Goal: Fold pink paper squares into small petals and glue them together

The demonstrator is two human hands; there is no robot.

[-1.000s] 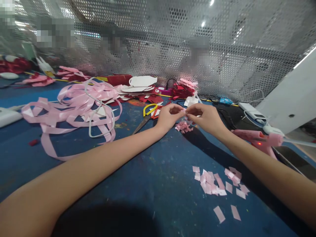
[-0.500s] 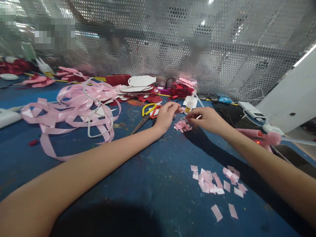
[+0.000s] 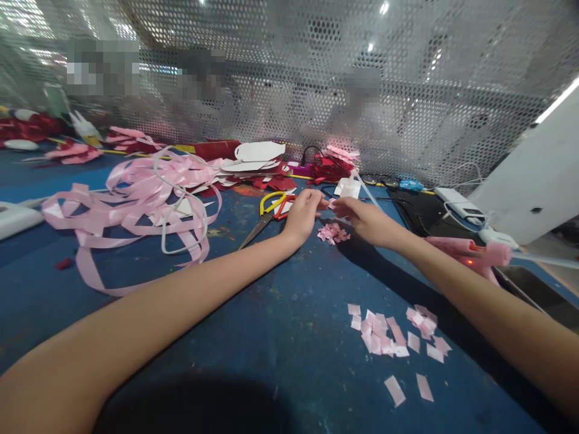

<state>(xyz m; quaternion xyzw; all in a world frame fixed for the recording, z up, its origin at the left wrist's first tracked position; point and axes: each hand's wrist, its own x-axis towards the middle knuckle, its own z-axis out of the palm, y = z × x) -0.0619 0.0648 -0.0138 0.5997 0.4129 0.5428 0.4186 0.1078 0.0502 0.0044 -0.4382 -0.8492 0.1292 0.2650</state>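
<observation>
A small pink ribbon piece (image 3: 332,204) shows between the fingertips of my two hands, above the far middle of the table. My left hand (image 3: 306,212) is closed, its thumb and fingers pinched at the piece's left side. From the right, my right hand (image 3: 363,219) reaches the same piece with bent fingers; its fingertips partly cover it. Just below the hands lies a little heap of crumpled pink bits (image 3: 333,233). Yellow-and-red handled scissors (image 3: 270,211) rest left of my left hand. Flat cut ribbon squares (image 3: 379,333) are scattered nearer to me.
Loops of pink ribbon (image 3: 136,223) and a white cable (image 3: 163,232) spread over the left. White card shapes (image 3: 259,152) are stacked at the back. A pink glue gun (image 3: 479,253) with a lit red light lies by my right forearm. Perforated metal sheeting (image 3: 289,78) stands behind.
My right hand has lifted from beside the heap of bits and moved up to the ribbon piece at my left fingertips. It now covers the small glue bottle. My left hand has barely moved.
</observation>
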